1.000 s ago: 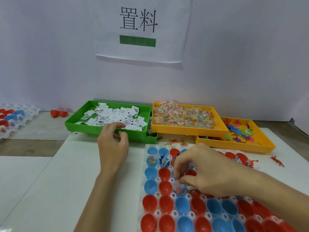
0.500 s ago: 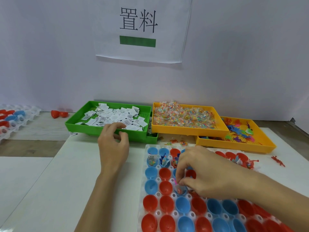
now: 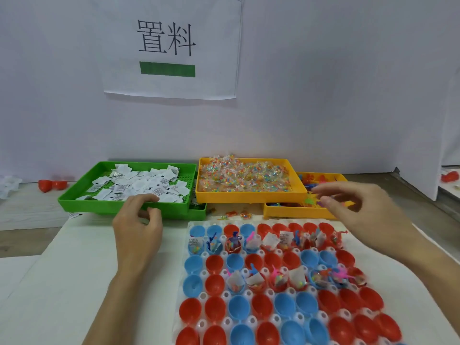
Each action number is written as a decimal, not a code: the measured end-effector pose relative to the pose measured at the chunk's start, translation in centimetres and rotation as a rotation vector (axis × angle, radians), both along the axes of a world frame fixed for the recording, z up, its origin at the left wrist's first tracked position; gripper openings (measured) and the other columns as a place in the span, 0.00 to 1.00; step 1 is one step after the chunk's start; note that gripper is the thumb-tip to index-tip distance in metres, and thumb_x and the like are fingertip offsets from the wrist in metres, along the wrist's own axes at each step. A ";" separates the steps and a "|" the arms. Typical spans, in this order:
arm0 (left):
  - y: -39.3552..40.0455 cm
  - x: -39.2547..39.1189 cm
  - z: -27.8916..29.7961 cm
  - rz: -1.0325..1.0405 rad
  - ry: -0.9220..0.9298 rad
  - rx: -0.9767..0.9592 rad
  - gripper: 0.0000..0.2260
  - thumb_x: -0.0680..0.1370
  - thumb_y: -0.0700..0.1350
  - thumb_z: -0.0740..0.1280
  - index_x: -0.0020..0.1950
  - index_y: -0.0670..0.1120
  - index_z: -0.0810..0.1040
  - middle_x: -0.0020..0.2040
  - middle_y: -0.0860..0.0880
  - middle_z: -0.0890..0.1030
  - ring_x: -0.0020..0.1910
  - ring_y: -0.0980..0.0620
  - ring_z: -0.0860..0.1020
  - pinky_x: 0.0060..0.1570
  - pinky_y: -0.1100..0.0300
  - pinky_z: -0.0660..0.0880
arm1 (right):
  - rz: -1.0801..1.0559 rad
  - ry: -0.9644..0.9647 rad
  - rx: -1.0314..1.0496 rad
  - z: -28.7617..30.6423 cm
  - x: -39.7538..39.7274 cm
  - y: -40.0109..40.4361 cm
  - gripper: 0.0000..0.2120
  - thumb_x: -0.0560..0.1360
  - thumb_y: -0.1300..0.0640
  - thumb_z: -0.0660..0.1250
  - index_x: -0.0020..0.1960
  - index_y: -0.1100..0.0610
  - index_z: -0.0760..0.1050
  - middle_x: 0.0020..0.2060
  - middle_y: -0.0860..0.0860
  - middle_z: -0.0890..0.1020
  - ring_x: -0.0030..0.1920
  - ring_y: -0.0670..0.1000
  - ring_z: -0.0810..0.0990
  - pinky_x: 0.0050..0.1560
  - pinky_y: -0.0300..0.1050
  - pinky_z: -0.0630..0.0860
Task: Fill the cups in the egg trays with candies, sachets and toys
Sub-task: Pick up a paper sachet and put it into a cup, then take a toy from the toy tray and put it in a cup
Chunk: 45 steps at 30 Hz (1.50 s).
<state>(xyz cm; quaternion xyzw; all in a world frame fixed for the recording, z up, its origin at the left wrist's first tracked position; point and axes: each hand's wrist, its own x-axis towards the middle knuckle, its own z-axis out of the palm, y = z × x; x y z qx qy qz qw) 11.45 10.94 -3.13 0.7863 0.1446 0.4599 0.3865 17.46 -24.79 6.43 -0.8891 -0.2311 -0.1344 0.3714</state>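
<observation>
We see the egg tray [image 3: 249,224] lying on the white table [image 3: 74,282] at the near right, its rows packed with red and blue cups [image 3: 214,263]. Two rows already carry contents: the second row from the far edge and the fourth row each show cups with white sachets, small toys and bits of candy poking out, while the other rows look bare. The left hand [image 3: 137,230] rests on the table just left of the egg tray, its fingers loosely curled with the thumb near the fingertips; we cannot tell whether it holds anything. Its fingertips reach the near wall of the green tray [image 3: 82,205], which sits at the far left and holds a heap of white sachets [image 3: 139,185]. The right hand [image 3: 358,212] is raised over the far right corner of the egg tray, fingers spread and relaxed, blurred, with nothing visible in its grasp. It hovers in front of the far right yellow tray [image 3: 286,212], where colourful toys [image 3: 311,201] lie. Between the two sits another yellow tray [image 3: 249,196] heaped with wrapped candies [image 3: 244,178], partly overlapping the toy tray. A few loose pieces [image 3: 235,215] lie on the table just beyond the egg tray. A paper sign [image 3: 171,48] hangs on the wall behind.
</observation>
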 end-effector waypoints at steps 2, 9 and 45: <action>0.0 0.0 0.0 -0.001 0.012 0.020 0.12 0.73 0.28 0.64 0.48 0.44 0.80 0.46 0.47 0.80 0.38 0.56 0.76 0.35 0.74 0.69 | -0.174 0.003 0.126 -2.2 1.7 -3.2 0.09 0.78 0.58 0.68 0.50 0.43 0.82 0.48 0.39 0.84 0.46 0.40 0.81 0.40 0.31 0.73; 0.8 -0.7 1.4 0.079 0.075 0.163 0.10 0.72 0.38 0.61 0.48 0.44 0.81 0.45 0.48 0.79 0.38 0.62 0.75 0.44 0.77 0.64 | -0.548 0.019 0.282 -9.1 4.4 -7.7 0.13 0.78 0.67 0.64 0.60 0.57 0.81 0.58 0.56 0.82 0.56 0.57 0.79 0.51 0.47 0.75; -30.2 20.4 4.9 -0.738 0.821 0.770 0.11 0.80 0.38 0.66 0.63 0.45 0.78 0.61 0.45 0.77 0.55 0.46 0.77 0.52 0.56 0.77 | -0.665 0.081 0.643 -11.1 6.8 -9.5 0.17 0.77 0.72 0.61 0.56 0.56 0.80 0.48 0.47 0.81 0.50 0.43 0.80 0.44 0.26 0.69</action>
